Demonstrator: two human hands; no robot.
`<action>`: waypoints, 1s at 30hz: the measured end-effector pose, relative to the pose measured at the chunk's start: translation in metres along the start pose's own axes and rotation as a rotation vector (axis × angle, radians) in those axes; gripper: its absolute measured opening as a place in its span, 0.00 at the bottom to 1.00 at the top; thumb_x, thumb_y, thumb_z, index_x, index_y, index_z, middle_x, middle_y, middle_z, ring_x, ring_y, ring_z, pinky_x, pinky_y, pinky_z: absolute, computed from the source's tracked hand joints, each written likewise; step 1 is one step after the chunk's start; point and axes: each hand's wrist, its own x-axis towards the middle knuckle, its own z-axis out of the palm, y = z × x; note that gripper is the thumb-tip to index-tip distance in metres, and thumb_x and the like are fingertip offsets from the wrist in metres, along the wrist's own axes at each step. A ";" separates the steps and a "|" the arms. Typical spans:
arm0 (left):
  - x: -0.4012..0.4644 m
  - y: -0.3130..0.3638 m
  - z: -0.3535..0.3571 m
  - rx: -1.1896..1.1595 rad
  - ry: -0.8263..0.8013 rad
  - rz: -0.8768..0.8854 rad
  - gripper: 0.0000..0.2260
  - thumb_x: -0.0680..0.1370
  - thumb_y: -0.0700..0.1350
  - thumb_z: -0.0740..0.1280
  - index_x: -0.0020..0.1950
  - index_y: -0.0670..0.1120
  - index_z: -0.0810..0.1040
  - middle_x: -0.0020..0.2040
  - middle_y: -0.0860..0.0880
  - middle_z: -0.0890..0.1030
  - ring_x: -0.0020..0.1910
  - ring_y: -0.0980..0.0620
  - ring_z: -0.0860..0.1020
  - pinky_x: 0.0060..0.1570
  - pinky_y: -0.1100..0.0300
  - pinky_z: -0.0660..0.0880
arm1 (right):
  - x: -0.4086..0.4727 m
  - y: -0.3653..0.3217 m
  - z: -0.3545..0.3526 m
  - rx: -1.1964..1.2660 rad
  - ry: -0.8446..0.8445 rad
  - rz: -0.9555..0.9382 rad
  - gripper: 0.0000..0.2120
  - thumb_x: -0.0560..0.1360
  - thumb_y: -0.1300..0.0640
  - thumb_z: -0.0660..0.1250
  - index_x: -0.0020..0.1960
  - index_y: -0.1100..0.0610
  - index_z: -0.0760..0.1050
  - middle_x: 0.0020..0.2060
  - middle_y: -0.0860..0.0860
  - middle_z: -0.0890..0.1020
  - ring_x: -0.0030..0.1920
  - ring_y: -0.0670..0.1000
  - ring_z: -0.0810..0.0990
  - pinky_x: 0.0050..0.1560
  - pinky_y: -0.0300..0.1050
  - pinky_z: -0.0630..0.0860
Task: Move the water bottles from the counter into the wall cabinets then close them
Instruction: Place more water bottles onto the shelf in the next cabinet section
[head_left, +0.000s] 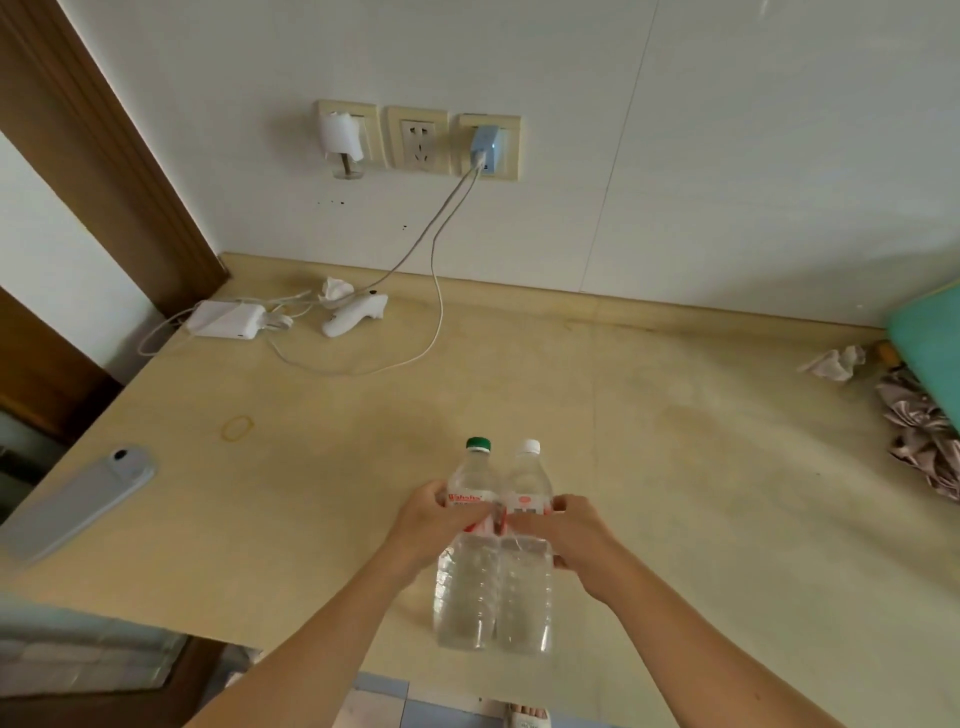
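Currently listed: green-capped clear plastic water bottle (467, 525) clamped in left hand (434, 519), white-capped clear plastic water bottle (527, 530) in right hand (569, 530), both gripped at labels; likely full, heavy, slippery.

The left hand (434, 519) grips the green-capped bottle (467, 566) and the right hand (571, 535) grips the white-capped bottle (527, 577). Both bottles are upright and touching, above the beige counter (675, 467). A phone (78, 501) lies far left.

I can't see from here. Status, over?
Left hand grips green-capped bottle. Right hand grips white-capped bottle. Cabinets out of view.
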 end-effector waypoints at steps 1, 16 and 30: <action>-0.003 0.003 -0.003 -0.025 0.001 0.024 0.21 0.59 0.54 0.75 0.46 0.43 0.82 0.37 0.50 0.83 0.35 0.53 0.80 0.39 0.57 0.77 | -0.001 -0.001 -0.001 0.002 0.000 -0.022 0.24 0.65 0.54 0.83 0.55 0.58 0.78 0.46 0.53 0.87 0.46 0.53 0.87 0.46 0.51 0.84; -0.015 0.038 -0.016 0.217 0.250 0.598 0.31 0.62 0.58 0.77 0.63 0.59 0.72 0.59 0.60 0.74 0.57 0.61 0.77 0.54 0.59 0.79 | -0.034 -0.021 -0.018 -0.086 0.231 -0.491 0.32 0.64 0.52 0.83 0.54 0.33 0.64 0.53 0.32 0.77 0.50 0.33 0.79 0.40 0.31 0.75; -0.001 0.020 -0.015 0.134 -0.013 0.386 0.33 0.64 0.52 0.80 0.64 0.60 0.68 0.54 0.58 0.81 0.54 0.56 0.82 0.51 0.62 0.79 | -0.016 0.009 -0.023 -0.093 0.142 -0.466 0.37 0.64 0.53 0.83 0.58 0.30 0.64 0.58 0.34 0.77 0.59 0.38 0.79 0.55 0.40 0.78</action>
